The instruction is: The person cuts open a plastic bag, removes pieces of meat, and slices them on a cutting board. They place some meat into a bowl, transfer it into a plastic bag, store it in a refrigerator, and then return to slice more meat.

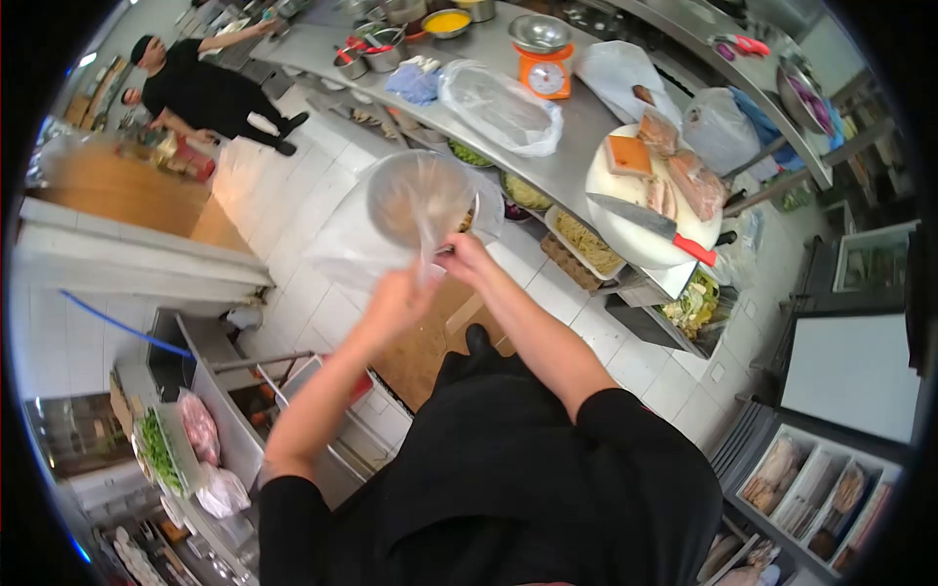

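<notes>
In front of me is a clear plastic bag [342, 239], loosely spread around a round, translucent tub [415, 195] with something brownish showing through. My right hand [465, 259] is closed, fingers pinched on the bag's gathered edge; a small dark thing shows at the fingertips, too small to name. My left hand [401, 296] is closed on the bag's near edge, slightly blurred by motion. To the right, a knife [635, 217] with a red handle lies on a round white cutting board [611, 239], beside an orange-topped block [627, 156] and pieces of raw meat [697, 184].
An orange kitchen scale [544, 76] carrying a metal bowl [539, 33] stands on the steel counter [576, 127]. Below sit trays of noodles [586, 244] and greens. Another person [200, 93] in black stands at the far left. Greens [159, 449] and bagged meat [198, 428] lie lower left.
</notes>
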A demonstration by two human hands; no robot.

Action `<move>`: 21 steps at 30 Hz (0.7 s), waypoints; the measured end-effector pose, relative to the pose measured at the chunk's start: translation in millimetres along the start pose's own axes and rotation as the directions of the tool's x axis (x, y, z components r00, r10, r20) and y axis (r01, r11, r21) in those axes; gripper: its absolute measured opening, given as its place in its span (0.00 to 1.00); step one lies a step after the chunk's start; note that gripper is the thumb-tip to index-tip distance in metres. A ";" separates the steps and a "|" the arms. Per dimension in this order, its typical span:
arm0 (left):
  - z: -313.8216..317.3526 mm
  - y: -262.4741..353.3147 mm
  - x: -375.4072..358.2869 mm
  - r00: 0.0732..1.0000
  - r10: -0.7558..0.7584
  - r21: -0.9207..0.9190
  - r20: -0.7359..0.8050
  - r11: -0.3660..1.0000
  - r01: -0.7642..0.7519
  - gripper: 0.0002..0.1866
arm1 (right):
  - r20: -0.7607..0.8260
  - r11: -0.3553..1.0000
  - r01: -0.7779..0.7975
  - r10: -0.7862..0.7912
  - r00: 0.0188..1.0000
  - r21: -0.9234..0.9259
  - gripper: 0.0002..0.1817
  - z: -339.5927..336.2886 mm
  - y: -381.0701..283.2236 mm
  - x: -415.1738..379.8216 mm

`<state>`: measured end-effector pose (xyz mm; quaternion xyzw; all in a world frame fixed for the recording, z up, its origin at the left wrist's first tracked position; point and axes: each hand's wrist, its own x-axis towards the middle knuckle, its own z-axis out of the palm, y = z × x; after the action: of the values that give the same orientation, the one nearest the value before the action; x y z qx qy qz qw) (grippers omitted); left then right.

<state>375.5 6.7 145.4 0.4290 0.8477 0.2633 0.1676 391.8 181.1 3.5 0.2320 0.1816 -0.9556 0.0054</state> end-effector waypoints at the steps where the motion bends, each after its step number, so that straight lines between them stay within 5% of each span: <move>1: 24.7 19.8 -5.0 0.992 0.102 -0.181 0.078 0.980 -0.087 0.28 | -0.160 0.999 0.045 -0.045 0.986 -0.002 0.26 12.2 0.3 11.3; 2: 47.9 47.6 -8.6 0.982 0.190 -0.234 0.002 0.955 -0.184 0.30 | -0.002 0.964 0.260 -0.261 0.965 -0.054 0.28 -35.9 17.3 46.8; 4: 51.7 83.7 -3.2 0.948 0.314 -0.314 -0.048 0.896 -0.313 0.31 | 0.316 0.757 0.651 -0.633 0.707 0.061 0.34 -130.4 49.6 116.8; 5: 34.7 98.9 -0.7 0.956 0.287 -0.402 -0.064 0.869 -0.288 0.31 | 0.138 0.650 0.724 -0.715 0.685 -0.231 0.35 -91.1 4.0 63.7; 7: 0.7 103.4 13.2 0.976 0.172 -0.640 -0.134 0.737 -0.218 0.30 | -0.234 0.497 0.377 -0.794 0.561 -0.782 0.37 12.6 -98.4 -65.2; 8: -16.6 101.4 32.9 0.983 0.076 -0.772 -0.169 0.609 -0.180 0.29 | -0.004 0.119 0.334 -0.946 0.325 -0.935 0.39 0.0 -122.2 -79.9; 9: -33.4 112.8 57.4 0.985 -0.024 -0.764 -0.169 0.635 -0.115 0.27 | 0.280 -0.257 0.184 -0.953 0.115 -0.949 0.41 -12.4 -143.5 -94.4; 11: -22.1 107.9 121.7 0.997 -0.008 -0.890 -0.076 0.452 -0.064 0.26 | 0.205 -0.157 0.165 -0.921 0.332 -0.974 0.43 17.1 -199.2 -161.4; 15: -10.0 188.9 205.0 0.989 0.131 -0.980 -0.064 0.180 -0.087 0.26 | 0.263 -0.325 -0.111 -0.888 0.377 -0.939 0.45 28.5 -294.4 -205.8; 17: -9.5 239.1 220.1 0.974 0.224 -0.998 -0.036 0.046 -0.047 0.26 | 0.690 -0.807 -0.059 -0.537 0.486 -0.587 0.45 22.6 -332.6 -224.4; 18: -4.7 247.5 231.1 0.971 0.235 -0.998 -0.033 0.041 -0.044 0.26 | 0.381 -0.496 0.021 -0.638 0.669 -0.868 0.44 23.1 -367.1 -227.7; 19: 4.2 252.6 239.4 0.983 0.184 -1.000 -0.023 0.016 -0.027 0.27 | 0.368 -0.488 0.007 -0.649 0.666 -0.873 0.44 10.5 -372.2 -234.2; 21: 7.6 267.4 247.4 0.990 0.137 -0.999 -0.030 -0.015 -0.028 0.27 | 0.633 -0.842 -0.099 -0.470 0.616 -0.530 0.44 24.0 -377.3 -247.3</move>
<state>407.8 342.7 282.6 0.2415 0.3754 0.7798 0.4389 566.2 506.8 263.5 0.1306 0.9674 -0.0244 -0.2155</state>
